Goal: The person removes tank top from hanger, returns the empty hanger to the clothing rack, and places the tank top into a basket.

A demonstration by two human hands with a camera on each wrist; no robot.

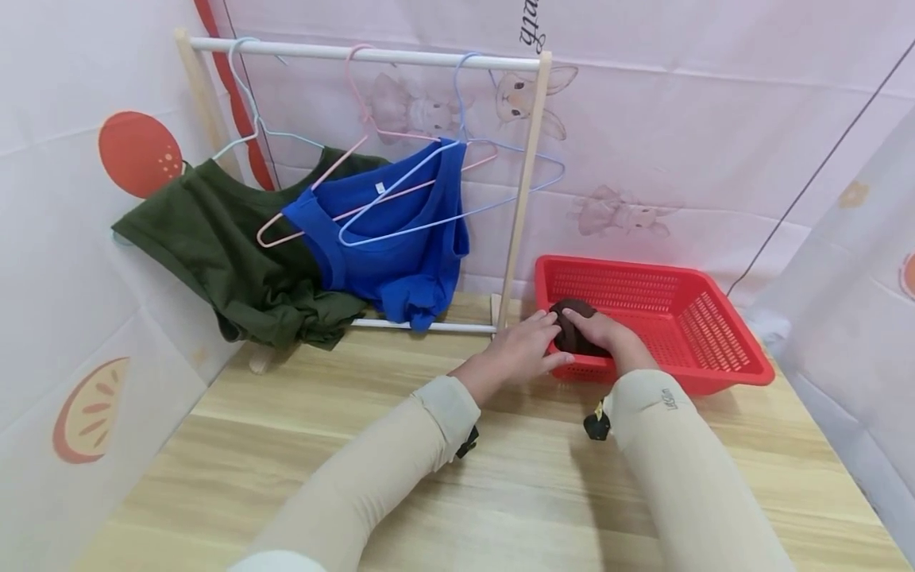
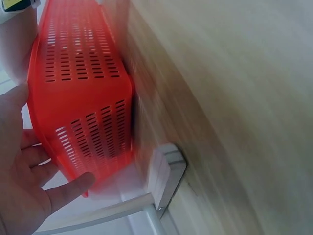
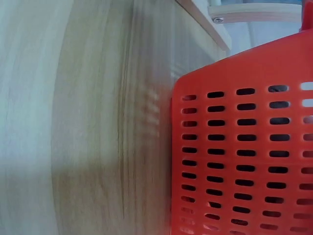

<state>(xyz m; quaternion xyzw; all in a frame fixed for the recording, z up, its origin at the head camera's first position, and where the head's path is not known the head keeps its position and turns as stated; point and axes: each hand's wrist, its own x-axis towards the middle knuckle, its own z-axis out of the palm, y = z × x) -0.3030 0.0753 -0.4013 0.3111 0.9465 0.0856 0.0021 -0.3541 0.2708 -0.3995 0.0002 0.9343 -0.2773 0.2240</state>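
Observation:
A bundled dark brown cloth (image 1: 576, 340) lies in the left end of a red plastic basket (image 1: 722, 381). My right hand (image 1: 608, 332) grips the bundle from the right, its thumb on top and the other fingers hidden behind the cloth and rim. At the basket's left front corner is my left hand (image 1: 525, 345), fingertips reaching over the rim to the cloth. In the left wrist view, that hand (image 2: 24, 171) shows loosely spread fingers beside the basket's perforated end wall (image 2: 93, 132). The right wrist view shows only the basket's slotted side (image 3: 244, 147), without the hand.
Left of the basket stands a clothes rack (image 1: 527, 191). A dark green shirt (image 1: 243, 238) and a blue garment (image 1: 400, 246) hang there, with a light blue hanger (image 1: 407, 229) in front of the blue one. The wooden table (image 1: 515, 492) extends beneath everything.

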